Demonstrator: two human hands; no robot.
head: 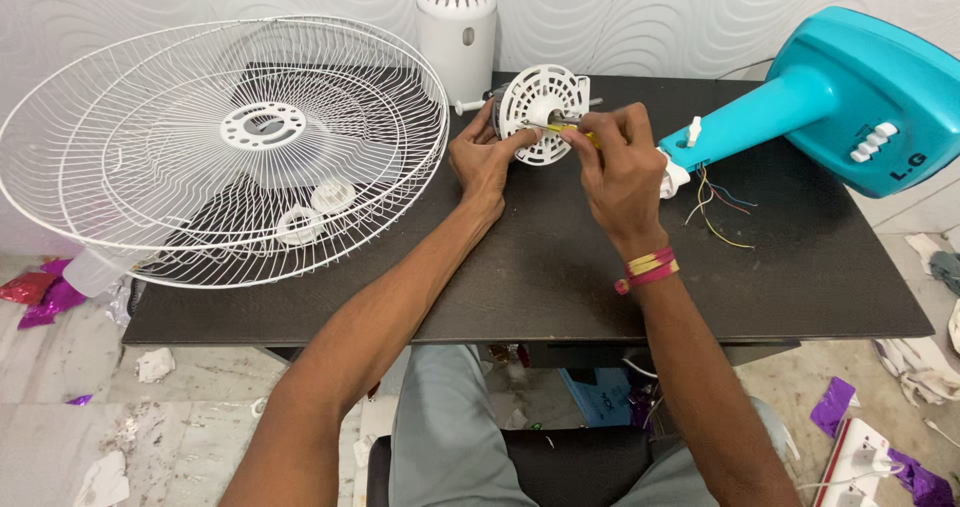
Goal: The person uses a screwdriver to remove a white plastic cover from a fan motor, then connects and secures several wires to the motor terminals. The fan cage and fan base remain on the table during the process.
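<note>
The right hand [618,162], fingers pinched on a yellow screwdriver [572,130], is set against the white motor plate [541,113] at mid-table, steadied by the closed left hand [483,157]. A screw is seemingly being worked; steady turning is called for.

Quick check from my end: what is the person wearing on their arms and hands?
Both forearms are bare, with no sleeves in view and no gloves. The right hand has red and yellow thread bands wound around its wrist. The left hand and its wrist carry nothing, no watch or rings visible.
</note>
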